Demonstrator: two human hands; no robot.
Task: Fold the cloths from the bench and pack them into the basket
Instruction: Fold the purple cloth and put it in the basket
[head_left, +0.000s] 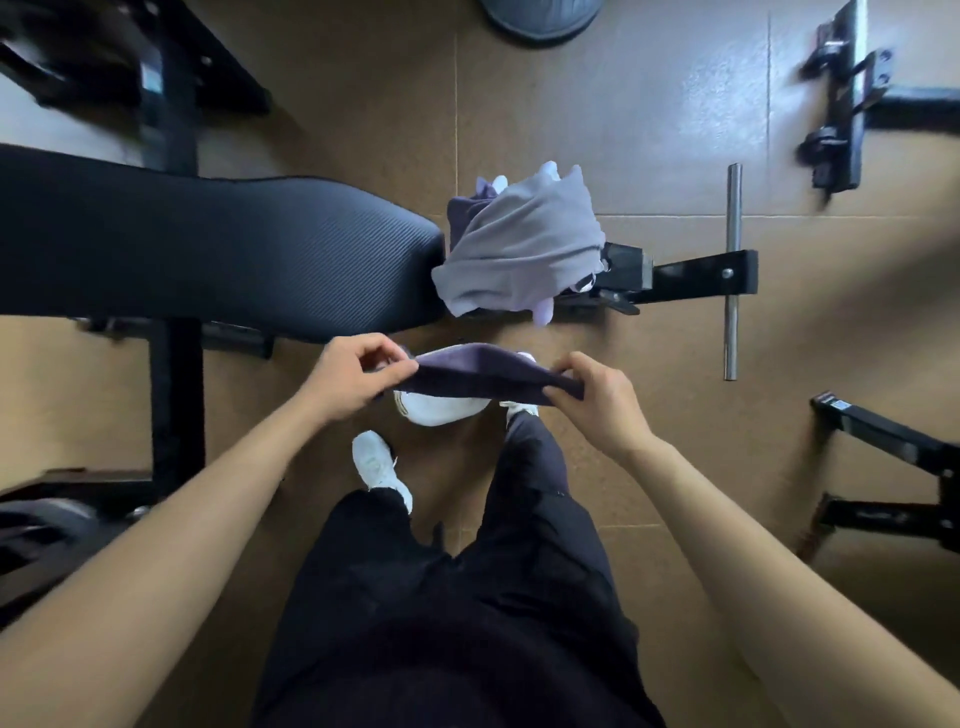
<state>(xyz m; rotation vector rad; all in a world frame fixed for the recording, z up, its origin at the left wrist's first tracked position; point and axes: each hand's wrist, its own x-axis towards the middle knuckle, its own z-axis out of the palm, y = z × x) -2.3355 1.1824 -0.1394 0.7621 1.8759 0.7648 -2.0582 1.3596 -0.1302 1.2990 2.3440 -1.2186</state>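
A dark purple cloth (485, 374) is stretched between my two hands in front of the bench. My left hand (358, 376) pinches its left end and my right hand (597, 395) pinches its right end. The cloth hangs over my white shoes. A pile of cloths, with a grey cloth (524, 244) on top and purple and white ones under it, lies on the small seat end of the black padded bench (218, 249). No basket is in view.
Black metal bench legs and frame (701, 273) with a steel crossbar (732, 270) stand right of the pile. More black gym frames sit at the right edge (883, 436) and top right (841, 104). The floor is brown tile.
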